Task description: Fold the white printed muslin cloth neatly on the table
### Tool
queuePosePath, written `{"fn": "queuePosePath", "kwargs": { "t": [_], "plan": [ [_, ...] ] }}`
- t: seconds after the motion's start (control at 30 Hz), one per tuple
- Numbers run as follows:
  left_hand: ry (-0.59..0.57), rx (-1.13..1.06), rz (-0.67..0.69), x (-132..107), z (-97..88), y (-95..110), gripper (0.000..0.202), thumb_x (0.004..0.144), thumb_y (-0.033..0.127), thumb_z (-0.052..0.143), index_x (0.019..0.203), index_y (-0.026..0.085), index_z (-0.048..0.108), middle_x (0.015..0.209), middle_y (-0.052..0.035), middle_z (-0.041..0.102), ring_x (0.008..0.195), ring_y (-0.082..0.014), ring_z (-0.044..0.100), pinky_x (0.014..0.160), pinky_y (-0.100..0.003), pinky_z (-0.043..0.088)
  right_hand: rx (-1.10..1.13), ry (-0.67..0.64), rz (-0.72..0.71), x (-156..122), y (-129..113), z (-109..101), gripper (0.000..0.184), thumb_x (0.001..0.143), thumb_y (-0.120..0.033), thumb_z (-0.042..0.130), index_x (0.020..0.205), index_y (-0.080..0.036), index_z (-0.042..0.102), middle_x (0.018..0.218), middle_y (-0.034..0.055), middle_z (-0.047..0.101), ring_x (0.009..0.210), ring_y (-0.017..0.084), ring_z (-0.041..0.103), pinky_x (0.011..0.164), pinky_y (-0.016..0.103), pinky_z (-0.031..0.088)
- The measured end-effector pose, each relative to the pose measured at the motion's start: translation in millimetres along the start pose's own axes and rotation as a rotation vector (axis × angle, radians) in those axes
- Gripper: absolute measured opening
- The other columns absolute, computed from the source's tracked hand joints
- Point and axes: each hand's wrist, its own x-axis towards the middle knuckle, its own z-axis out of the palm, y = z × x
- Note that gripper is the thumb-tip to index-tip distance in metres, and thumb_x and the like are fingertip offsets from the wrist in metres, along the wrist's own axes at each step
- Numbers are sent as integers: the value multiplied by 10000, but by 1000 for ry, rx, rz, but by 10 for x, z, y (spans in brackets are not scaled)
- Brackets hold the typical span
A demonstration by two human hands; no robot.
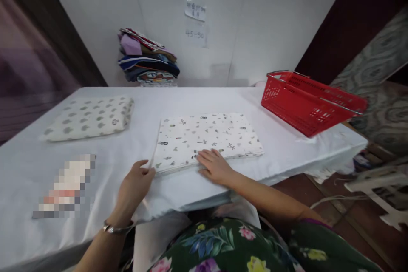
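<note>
Holding down a folded printed cloth (207, 140) near the front edge of the white-covered table (223, 97).

Pressing the right hand (215, 165) palm-down on the cloth's near edge, fingers spread and flat; probably pinning the layers so nothing slides on the smooth cover. Closing the left hand (135, 185) on the near-left corner, thumb against curled fingers in what looks like a pinch, bracelet (117, 228) at the wrist; probably keeping that corner's layers lined up, though the back of the hand is hiding the exact grip. Lying roughly square to the table edge, directly in front of the body, within reach of both arms. Noting, well apart from the hands: a dotted folded piece (91, 117) at far left, a red basket (310, 102) at the right end of the table, a stack of folded clothes (148, 57) against the wall beside paper notes (195, 10).
</note>
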Motion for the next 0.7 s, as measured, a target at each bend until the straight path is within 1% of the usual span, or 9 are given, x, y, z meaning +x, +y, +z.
{"fn": "queuePosePath", "kwargs": {
  "t": [0.1, 0.2, 0.3, 0.37, 0.47, 0.53, 0.6, 0.67, 0.7],
  "plan": [
    [-3, 40, 11, 0, -5, 41, 465, 759, 378, 483, 1191, 208, 471, 956, -61, 698, 885, -293, 631, 738, -392, 459, -87, -22, 145, -473, 395, -205, 463, 911, -395, 446, 1344, -229, 443, 1412, 78, 423, 1339, 236, 307, 1101, 483, 197],
    [-4, 40, 19, 16, -4, 43, 450, 749, 379, 492, 1172, 227, 472, 955, -60, 696, 895, -310, 630, 752, -410, 462, -191, -18, 304, -963, 775, -397, 459, 907, -358, 443, 1344, -216, 455, 1407, 107, 423, 1340, 231, 314, 1084, 510, 226],
    [-18, 42, 11, 35, -3, 26, 446, 754, 396, 487, 1173, 243, 462, 974, -54, 691, 919, -315, 626, 758, -410, 463, -238, 34, 446, -1358, 1084, -536, 434, 899, -303, 428, 1318, -205, 487, 1376, 119, 459, 1328, 230, 337, 1064, 533, 245],
    [-29, 40, 12, 39, -4, 19, 457, 764, 401, 477, 1191, 241, 446, 990, -49, 688, 933, -306, 623, 765, -402, 462, -201, 120, 537, -1509, 1231, -596, 415, 897, -316, 410, 1273, -190, 533, 1362, 120, 477, 1324, 233, 343, 1061, 523, 256],
    [-40, 49, 19, 30, -12, 17, 468, 770, 395, 472, 1206, 227, 439, 988, -44, 689, 937, -295, 621, 772, -388, 457, -55, 334, 754, -1552, 1380, -665, 453, 891, -400, 375, 1188, -140, 597, 1312, 143, 523, 1249, 223, 442, 1014, 422, 362],
    [-38, 55, 21, 14, -21, 19, 469, 771, 393, 471, 1207, 222, 446, 980, -43, 692, 927, -288, 623, 754, -372, 455, 63, 396, 930, -1491, 1452, -717, 484, 871, -439, 372, 1147, -129, 621, 1192, 136, 612, 1119, 211, 546, 913, 348, 447],
    [-26, 51, 31, -8, -29, 23, 472, 770, 385, 473, 1208, 213, 453, 959, -45, 697, 912, -277, 628, 733, -350, 453, 157, 308, 1056, -1390, 1516, -778, 469, 843, -452, 403, 1092, -142, 652, 967, 100, 693, 935, 205, 617, 787, 306, 489],
    [-13, 40, 49, -26, -31, 22, 474, 768, 377, 474, 1209, 203, 461, 927, -44, 702, 896, -259, 632, 725, -328, 450, 199, 146, 1118, -1269, 1570, -837, 424, 819, -447, 449, 1000, -144, 683, 729, 70, 682, 743, 196, 624, 664, 281, 487],
    [-9, 33, 53, -30, -28, 17, 473, 767, 373, 474, 1207, 199, 466, 911, -41, 703, 886, -250, 633, 722, -318, 449, 218, 75, 1139, -1205, 1590, -862, 403, 813, -445, 468, 953, -141, 691, 657, 61, 657, 668, 188, 609, 614, 271, 477]
  ]
}}
